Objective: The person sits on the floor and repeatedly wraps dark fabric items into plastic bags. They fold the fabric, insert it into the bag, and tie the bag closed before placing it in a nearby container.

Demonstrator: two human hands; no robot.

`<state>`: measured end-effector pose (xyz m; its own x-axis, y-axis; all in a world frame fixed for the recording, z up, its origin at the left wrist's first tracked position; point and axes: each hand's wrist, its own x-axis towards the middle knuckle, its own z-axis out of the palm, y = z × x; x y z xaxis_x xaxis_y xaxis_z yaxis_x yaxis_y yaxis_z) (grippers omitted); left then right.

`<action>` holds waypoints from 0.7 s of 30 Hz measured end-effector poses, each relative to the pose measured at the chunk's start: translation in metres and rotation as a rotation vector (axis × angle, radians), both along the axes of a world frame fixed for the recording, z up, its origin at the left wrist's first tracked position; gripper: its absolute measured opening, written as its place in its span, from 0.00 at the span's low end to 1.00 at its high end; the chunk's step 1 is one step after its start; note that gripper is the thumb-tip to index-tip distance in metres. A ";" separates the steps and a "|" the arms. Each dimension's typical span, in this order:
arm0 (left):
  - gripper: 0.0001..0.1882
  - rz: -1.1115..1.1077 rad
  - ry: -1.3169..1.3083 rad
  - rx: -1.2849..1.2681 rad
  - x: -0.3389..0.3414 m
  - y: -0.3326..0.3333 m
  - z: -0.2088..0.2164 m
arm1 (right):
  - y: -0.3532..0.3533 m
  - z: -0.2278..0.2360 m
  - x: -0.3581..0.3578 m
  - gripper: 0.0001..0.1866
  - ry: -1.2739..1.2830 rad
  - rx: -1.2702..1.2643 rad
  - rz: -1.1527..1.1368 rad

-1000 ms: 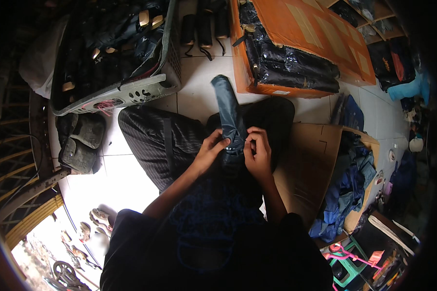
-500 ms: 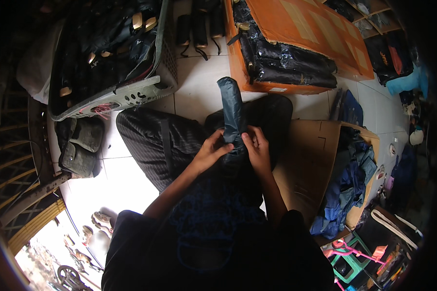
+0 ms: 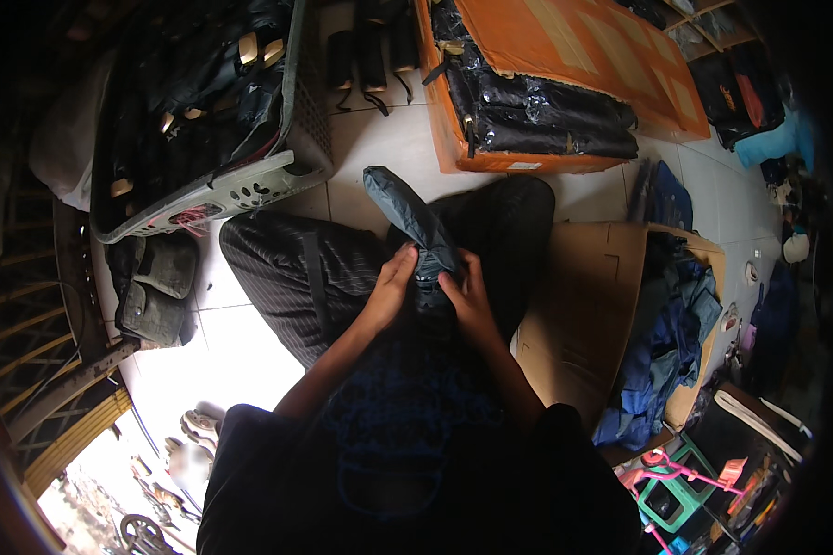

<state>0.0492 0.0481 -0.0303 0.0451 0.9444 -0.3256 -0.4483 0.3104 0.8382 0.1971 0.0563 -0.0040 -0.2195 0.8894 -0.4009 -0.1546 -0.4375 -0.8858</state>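
Note:
A folded umbrella (image 3: 405,211) in a dark blue-grey fabric cover is held over my lap. Its far end leans to the left, and its near end lies between my hands. My left hand (image 3: 398,277) closes on the lower left side of it. On the other side my right hand (image 3: 465,285) grips the near end, thumb on the fabric. Just what the fingers do under the cover is hidden.
At the far left stands a grey plastic basket (image 3: 313,129) of dark umbrellas. Several black umbrellas (image 3: 370,60) lie beside it. An orange carton (image 3: 446,129) holds wrapped black bundles. To the right, an open brown carton (image 3: 583,314) contains blue fabric. Dark pouches (image 3: 157,287) sit left of my knee.
The umbrella's far end has swung from nearly upright to the left. My hands have shifted slightly with it, still holding its near end.

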 end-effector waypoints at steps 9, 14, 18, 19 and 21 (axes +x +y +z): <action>0.29 0.113 0.448 -0.269 -0.002 0.012 0.079 | -0.009 0.019 -0.016 0.32 -0.542 0.480 0.167; 0.23 0.177 0.216 -0.173 -0.001 0.002 0.057 | -0.010 0.015 -0.016 0.35 -0.414 0.438 0.103; 0.21 0.185 0.216 -0.112 0.002 -0.004 0.052 | -0.011 0.008 -0.010 0.34 -0.401 0.337 0.149; 0.20 0.177 0.233 -0.099 0.003 -0.004 0.051 | -0.012 0.010 -0.009 0.33 -0.396 0.316 0.156; 0.19 0.187 0.208 -0.111 0.002 -0.003 0.047 | -0.014 0.010 -0.008 0.33 -0.382 0.308 0.145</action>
